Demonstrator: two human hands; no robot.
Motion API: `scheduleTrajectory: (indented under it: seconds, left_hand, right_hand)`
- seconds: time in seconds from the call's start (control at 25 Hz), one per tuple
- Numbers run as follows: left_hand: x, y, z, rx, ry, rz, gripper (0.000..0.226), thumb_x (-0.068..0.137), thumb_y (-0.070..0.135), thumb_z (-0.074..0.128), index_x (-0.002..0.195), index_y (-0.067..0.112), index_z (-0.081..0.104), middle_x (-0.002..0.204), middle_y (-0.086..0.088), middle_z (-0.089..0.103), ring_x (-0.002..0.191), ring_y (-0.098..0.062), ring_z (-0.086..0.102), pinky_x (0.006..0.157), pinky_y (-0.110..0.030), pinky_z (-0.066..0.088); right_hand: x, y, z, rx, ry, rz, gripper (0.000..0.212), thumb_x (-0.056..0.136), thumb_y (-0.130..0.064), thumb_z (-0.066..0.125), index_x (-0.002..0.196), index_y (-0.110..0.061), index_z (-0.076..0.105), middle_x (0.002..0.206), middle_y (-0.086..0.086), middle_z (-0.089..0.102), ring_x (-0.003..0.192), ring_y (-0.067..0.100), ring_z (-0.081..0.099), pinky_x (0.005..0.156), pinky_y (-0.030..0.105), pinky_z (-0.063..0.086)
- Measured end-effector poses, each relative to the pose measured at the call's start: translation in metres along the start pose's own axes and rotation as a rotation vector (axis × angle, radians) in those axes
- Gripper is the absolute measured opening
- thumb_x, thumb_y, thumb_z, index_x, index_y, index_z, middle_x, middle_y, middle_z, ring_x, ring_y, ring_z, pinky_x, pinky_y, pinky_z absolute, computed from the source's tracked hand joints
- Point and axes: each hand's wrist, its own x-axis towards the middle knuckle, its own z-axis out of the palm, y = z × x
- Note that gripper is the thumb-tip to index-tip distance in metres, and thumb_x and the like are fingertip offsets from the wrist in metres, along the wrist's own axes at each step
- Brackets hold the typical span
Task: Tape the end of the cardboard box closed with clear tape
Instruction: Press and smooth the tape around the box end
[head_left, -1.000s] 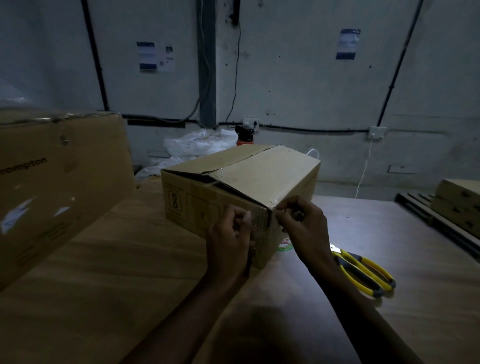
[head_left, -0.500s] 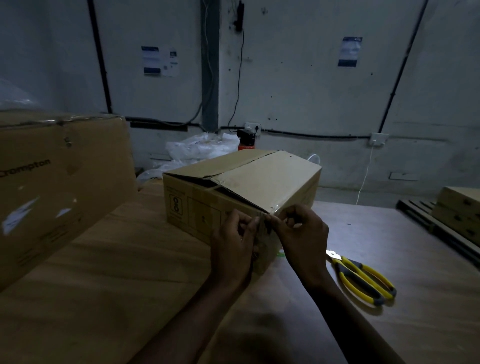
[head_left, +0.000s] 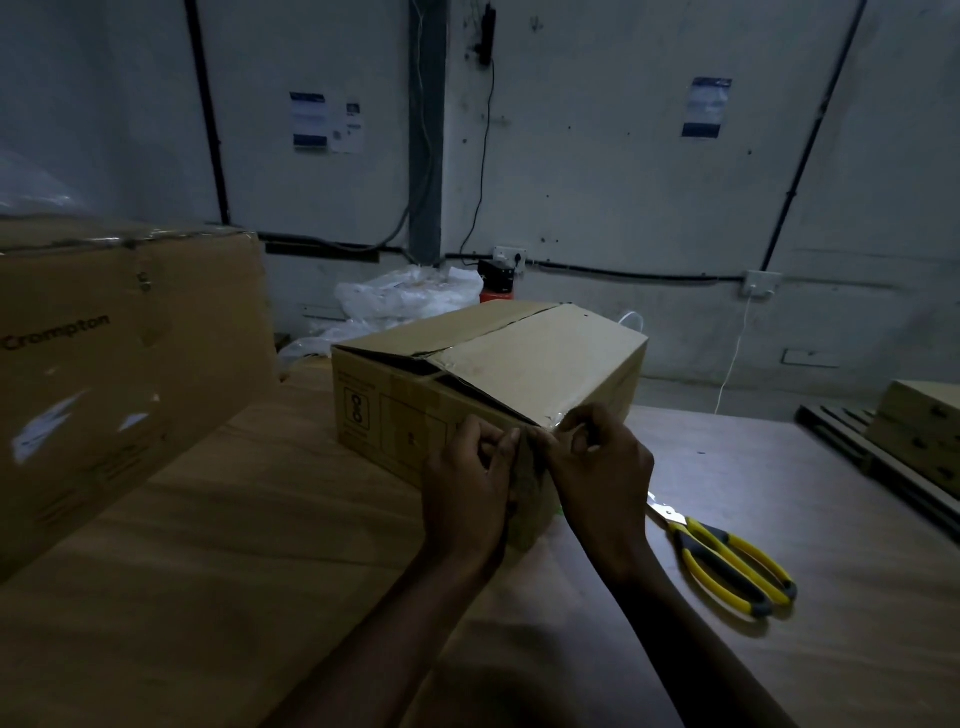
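A brown cardboard box (head_left: 524, 358) lies on the wooden table (head_left: 218, 545), its near corner turned toward me. Its top flaps meet unevenly, with a dark gap along the near left edge. Clear tape (head_left: 563, 415) shines on the near top corner. My left hand (head_left: 470, 483) and my right hand (head_left: 597, 467) press against that near vertical corner, fingertips almost touching at the edge. Whether either hand pinches a loose tape end is too dim to tell. The tape roll is hidden, apart from a green sliver behind my right wrist.
Yellow-and-black scissors (head_left: 727, 561) lie on the table to the right of my right arm. A large "Crompton" carton (head_left: 104, 364) stands at the left. Stacked cartons on a pallet (head_left: 914, 441) sit at the far right. White plastic bags (head_left: 405, 299) lie behind the box.
My hands have come together at the box's near corner, the right hand sliding left and down from the top edge. The view has tilted slightly downward.
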Motion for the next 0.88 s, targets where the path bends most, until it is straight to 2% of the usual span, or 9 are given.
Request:
scheduleTrajectory:
  seconds: [0.12, 0.24, 0.4, 0.48, 0.56, 0.64, 0.72, 0.8, 0.88]
  left_hand:
    - [0.002, 0.001, 0.003, 0.013, -0.028, -0.035, 0.02, 0.09, 0.042, 0.054, 0.08, 0.025, 0.054, 0.068, 0.01, 0.058, 0.065, -0.009, 0.058, 0.05, -0.028, 0.043]
    - [0.004, 0.003, 0.003, 0.067, -0.062, -0.08, 0.021, 0.09, 0.047, 0.054, 0.077, 0.031, 0.049, 0.07, 0.013, 0.057, 0.071, -0.013, 0.058, 0.052, -0.029, 0.042]
    - [0.01, 0.002, 0.003, 0.067, -0.111, -0.143, 0.03, 0.086, 0.053, 0.056, 0.073, 0.029, 0.042, 0.069, 0.006, 0.06, 0.068, -0.018, 0.06, 0.052, -0.036, 0.047]
    - [0.012, -0.001, 0.003, 0.011, -0.131, -0.2, 0.038, 0.08, 0.059, 0.058, 0.072, 0.026, 0.043, 0.067, 0.001, 0.061, 0.064, -0.021, 0.061, 0.054, -0.04, 0.049]
    - [0.015, -0.003, 0.002, 0.035, -0.142, -0.245, 0.042, 0.078, 0.061, 0.06, 0.072, 0.021, 0.047, 0.067, -0.002, 0.062, 0.064, -0.021, 0.06, 0.055, -0.037, 0.047]
    - [0.015, -0.004, 0.001, 0.061, -0.151, -0.271, 0.047, 0.077, 0.064, 0.059, 0.07, 0.019, 0.049, 0.065, -0.002, 0.062, 0.064, -0.022, 0.06, 0.055, -0.034, 0.044]
    - [0.014, -0.006, -0.002, 0.121, -0.182, -0.256, 0.048, 0.078, 0.067, 0.056, 0.067, 0.021, 0.05, 0.067, -0.002, 0.062, 0.068, -0.023, 0.061, 0.055, -0.032, 0.041]
    - [0.011, -0.007, -0.005, 0.253, -0.238, -0.227, 0.051, 0.08, 0.07, 0.052, 0.069, 0.02, 0.054, 0.072, -0.003, 0.064, 0.074, -0.025, 0.061, 0.057, -0.031, 0.042]
    - [0.013, -0.006, -0.009, 0.332, -0.23, -0.194, 0.048, 0.078, 0.067, 0.057, 0.071, 0.02, 0.052, 0.072, 0.0, 0.061, 0.072, -0.024, 0.06, 0.056, -0.03, 0.042]
  right_hand:
    - [0.003, -0.002, -0.001, -0.032, -0.039, -0.008, 0.026, 0.076, -0.027, 0.079, 0.098, -0.021, 0.067, 0.071, -0.009, 0.06, 0.064, -0.002, 0.057, 0.057, 0.001, 0.037]
    - [0.006, -0.002, -0.001, -0.095, -0.073, 0.007, 0.02, 0.076, -0.03, 0.078, 0.093, -0.023, 0.071, 0.069, -0.006, 0.066, 0.062, 0.004, 0.059, 0.06, 0.007, 0.034]
    - [0.009, -0.002, -0.003, -0.109, -0.083, 0.019, 0.019, 0.075, -0.034, 0.079, 0.09, -0.025, 0.072, 0.064, -0.013, 0.058, 0.057, -0.004, 0.053, 0.051, 0.002, 0.033]
    - [0.009, -0.001, -0.004, -0.089, -0.082, 0.021, 0.019, 0.075, -0.033, 0.079, 0.09, -0.024, 0.072, 0.064, -0.013, 0.057, 0.057, -0.006, 0.052, 0.056, 0.0, 0.038]
    - [0.009, 0.0, -0.004, -0.079, -0.084, 0.026, 0.019, 0.075, -0.032, 0.079, 0.091, -0.023, 0.072, 0.063, -0.012, 0.057, 0.056, -0.005, 0.052, 0.061, 0.0, 0.04]
    - [0.009, 0.0, -0.003, -0.082, -0.082, 0.027, 0.019, 0.075, -0.032, 0.079, 0.091, -0.024, 0.072, 0.061, -0.012, 0.056, 0.055, -0.004, 0.052, 0.058, 0.002, 0.04]
    - [0.009, 0.0, -0.004, -0.088, -0.089, 0.031, 0.018, 0.076, -0.032, 0.079, 0.091, -0.025, 0.072, 0.062, -0.012, 0.056, 0.056, -0.003, 0.053, 0.051, 0.004, 0.037]
    - [0.01, 0.002, -0.004, -0.096, -0.09, 0.042, 0.017, 0.077, -0.033, 0.078, 0.091, -0.026, 0.072, 0.065, -0.012, 0.058, 0.06, 0.002, 0.058, 0.055, 0.006, 0.035]
    - [0.011, 0.004, -0.005, -0.101, -0.092, 0.049, 0.016, 0.077, -0.032, 0.077, 0.091, -0.026, 0.072, 0.068, -0.01, 0.059, 0.064, 0.007, 0.06, 0.058, 0.012, 0.039]
